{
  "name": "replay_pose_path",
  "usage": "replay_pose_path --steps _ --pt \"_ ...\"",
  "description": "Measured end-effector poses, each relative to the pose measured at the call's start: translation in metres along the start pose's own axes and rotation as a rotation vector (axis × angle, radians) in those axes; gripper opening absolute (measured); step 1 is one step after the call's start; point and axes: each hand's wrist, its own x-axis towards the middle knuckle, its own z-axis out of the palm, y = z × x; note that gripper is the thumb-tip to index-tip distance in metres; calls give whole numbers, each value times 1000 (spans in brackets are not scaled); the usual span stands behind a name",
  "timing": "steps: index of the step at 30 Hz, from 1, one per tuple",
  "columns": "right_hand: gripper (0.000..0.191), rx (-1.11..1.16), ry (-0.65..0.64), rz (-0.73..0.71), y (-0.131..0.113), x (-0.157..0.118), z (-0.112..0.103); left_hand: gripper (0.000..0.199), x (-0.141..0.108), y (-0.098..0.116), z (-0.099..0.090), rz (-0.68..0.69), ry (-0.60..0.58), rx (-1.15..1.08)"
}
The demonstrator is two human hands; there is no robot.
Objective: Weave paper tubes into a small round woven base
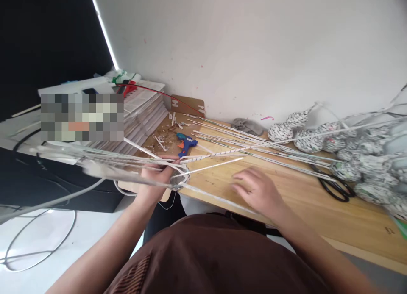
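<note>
- Blue glue gun point(187, 146): on the table point(219, 181); its pale label is too small to read.
- Woven paper piece point(177, 182): just nearer the person than the glue gun, with long paper strips fanning out.
- Left hand point(159, 173): same side of the glue gun, fingers grasping the woven paper piece.
- Right hand point(257, 189): right of the glue gun, fingers released, loosely curled, blurred.
- Printed sheets point(148, 122): stacked left of the glue gun, text illegible.

No text can be read; the print point(137, 101) on the paper stack point(151, 116) is too small.
</note>
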Motion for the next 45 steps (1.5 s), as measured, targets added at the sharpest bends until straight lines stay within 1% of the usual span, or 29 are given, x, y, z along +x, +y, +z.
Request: replay_pose_path --steps 1,2,3,4,5,6,7,8,9,10,11,12,13,16,18,21,23,26,28,30,33,37,39,41,42,44,45 --pt "22 168 -167 39 -3 1 3 22 0 1 3 2 30 -28" --pt "27 362 -332 96 -5 2 6 22 0 1 7 -20 34 -62" --pt "36 572 -468 157 -6 3 8 22 -1 0 11 -44 28 -90" --pt "45 781 -553 213 -6 5 9 23 -2 -2 15 -60 10 -110" --pt "54 968 -578 262 -6 7 10 24 -4 -4 19 -65 -6 -130" --pt "60 1107 -558 304 -7 10 11 25 -6 -6 23 -65 -21 -140" --pt "62 1180 -495 337 -9 12 12 26 -9 -7 26 -66 -29 -144" --pt "59 1195 -415 372 -13 15 15 27 -12 -8 30 -70 -34 -138" --pt "53 1162 -360 410 -19 17 19 28 -15 -8 33 -69 -35 -120" --pt "55 1107 -306 437 -25 19 24 28 -17 -8 35 -63 -37 -86" --pt "66 1084 -309 452 -33 20 29 27 -20 -7 37 -51 -48 -36" --pt "74 1111 -355 473 -40 22 35 25 -21 -5 39 -34 -64 23" --pt "74 1158 -355 493 -47 23 40 21 -23 -5 40 -19 -87 83" --pt "46 1280 -309 593 -58 25 51 15 -24 -6 41 19 -139 217" --pt "35 1374 -260 705 -58 27 55 14 -25 -10 40 49 -145 266" --pt "36 1461 -188 898 -56 29 60 16 -27 -15 40 84 -174 332" --pt "41 1471 -162 957 -55 31 63 17 -29 -16 41 117 -193 346" --pt "43 1459 -125 929 -58 33 67 16 -31 -15 43 205 -209 342" --pt "42 1432 -102 926 -60 34 67 14 -33 -13 43 230 -211 335" --pt "42 1392 -84 948 -62 34 67 15 -34 -10 42 211 -215 326" --pt "41 1328 -62 960 -64 34 68 20 -34 -3 39 177 -230 350" --pt "40 1308 -52 951 -63 31 73 25 -32 2 34 171 -185 417" --pt "39 1304 -49 959 -62 29 75 27 -30 2 33 160 -185 425" --pt "37 1309 -47 949 -61 28 76 28 -27 3 30 145 -229 397" --pt "36 1313 -46 940 -60 28 76 29 -26 4 28 128 -268 366" --pt "34 1307 -52 925 -59 27 76 35 -24 9 23 66 -377 271" --pt "33 1300 -59 919 -58 27 76 41 -23 12 19 15 -455 226"
